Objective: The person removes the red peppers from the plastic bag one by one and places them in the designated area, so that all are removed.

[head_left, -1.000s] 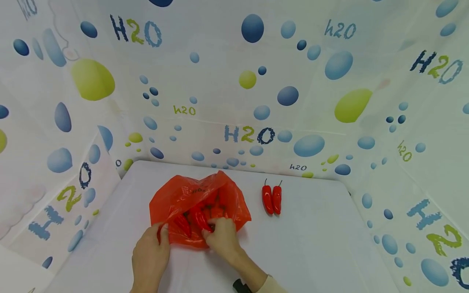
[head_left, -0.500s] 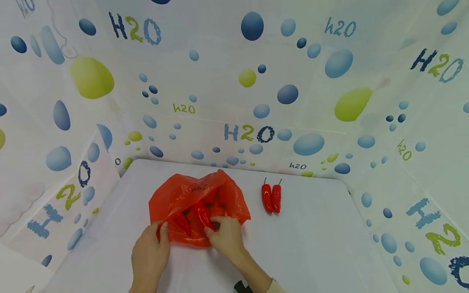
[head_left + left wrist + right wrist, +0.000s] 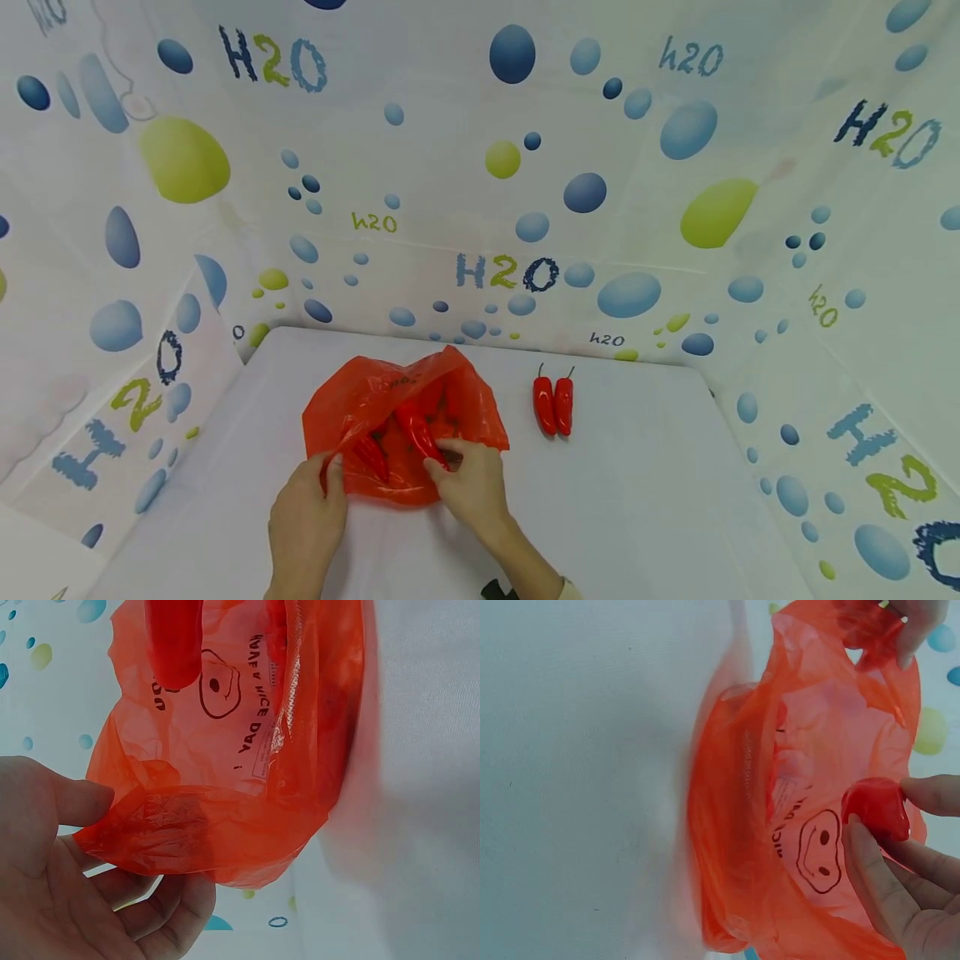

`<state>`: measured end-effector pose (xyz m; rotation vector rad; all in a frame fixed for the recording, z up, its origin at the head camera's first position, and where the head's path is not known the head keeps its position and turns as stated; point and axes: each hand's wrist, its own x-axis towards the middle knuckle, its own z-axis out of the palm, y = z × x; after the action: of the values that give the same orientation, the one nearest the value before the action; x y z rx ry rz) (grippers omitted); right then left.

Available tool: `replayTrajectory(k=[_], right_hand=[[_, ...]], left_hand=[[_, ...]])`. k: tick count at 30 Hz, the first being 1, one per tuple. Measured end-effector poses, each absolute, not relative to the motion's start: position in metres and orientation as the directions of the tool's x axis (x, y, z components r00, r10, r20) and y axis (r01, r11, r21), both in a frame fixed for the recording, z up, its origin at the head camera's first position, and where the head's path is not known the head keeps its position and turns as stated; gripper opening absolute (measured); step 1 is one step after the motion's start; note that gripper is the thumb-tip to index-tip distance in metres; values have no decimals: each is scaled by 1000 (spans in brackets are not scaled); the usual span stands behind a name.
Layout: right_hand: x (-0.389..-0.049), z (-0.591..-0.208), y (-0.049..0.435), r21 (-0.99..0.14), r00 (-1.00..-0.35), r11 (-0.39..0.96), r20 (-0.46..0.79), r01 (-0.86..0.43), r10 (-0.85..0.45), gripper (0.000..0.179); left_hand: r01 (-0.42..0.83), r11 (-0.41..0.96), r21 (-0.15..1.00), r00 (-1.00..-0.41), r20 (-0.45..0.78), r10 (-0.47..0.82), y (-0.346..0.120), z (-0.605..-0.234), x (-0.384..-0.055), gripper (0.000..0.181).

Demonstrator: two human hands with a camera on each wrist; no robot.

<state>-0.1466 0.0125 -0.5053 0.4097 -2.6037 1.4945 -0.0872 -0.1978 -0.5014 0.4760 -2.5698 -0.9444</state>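
Observation:
A thin red plastic bag [image 3: 341, 404] lies with its mouth toward me. My left hand [image 3: 307, 512] pinches the near left part of its rim between thumb and fingers, as the left wrist view also shows with the film [image 3: 172, 825] stretched from the fingertips. At the mouth, my right hand [image 3: 472, 487] holds a glossy red chili pepper [image 3: 422, 435] by its near end between thumb and fingertips. In the right wrist view that pepper [image 3: 874, 808] appears end-on, in front of the bag's printed smiling face. Another red chili pepper [image 3: 372, 458] lies inside the bag, with more partly hidden by the film.
Two red chili peppers [image 3: 544, 406] lie side by side on the white table [image 3: 637, 483], right of the bag, stems pointing away. Behind the table stands a white sheet [image 3: 420, 167] printed with blue and green drops. A dark object [image 3: 495, 590] shows by my right wrist.
My right hand has shifted slightly right with the chili pepper, which now shows more of its length at the bag's mouth. The left hand keeps its grip on the rim.

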Motion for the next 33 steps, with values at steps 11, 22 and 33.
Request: replayTrajectory(k=[11,22,33], right_hand=[[-138,-495,22,-872,-975,443,151,-209,-161,32],[-129,-492,32,-880,-986,447,122,-160,-113,32],[-121,-487,44,-890,-986,426,138,-164,-92,31]], left_hand=[[-170,719,674,-875,233,-425,-198,-501,-86,32],[-157,719,677,-874,244,-421,-199,-502,-87,32],[-156,721,676,-876,242,-417,-198,-503,-89,32]])
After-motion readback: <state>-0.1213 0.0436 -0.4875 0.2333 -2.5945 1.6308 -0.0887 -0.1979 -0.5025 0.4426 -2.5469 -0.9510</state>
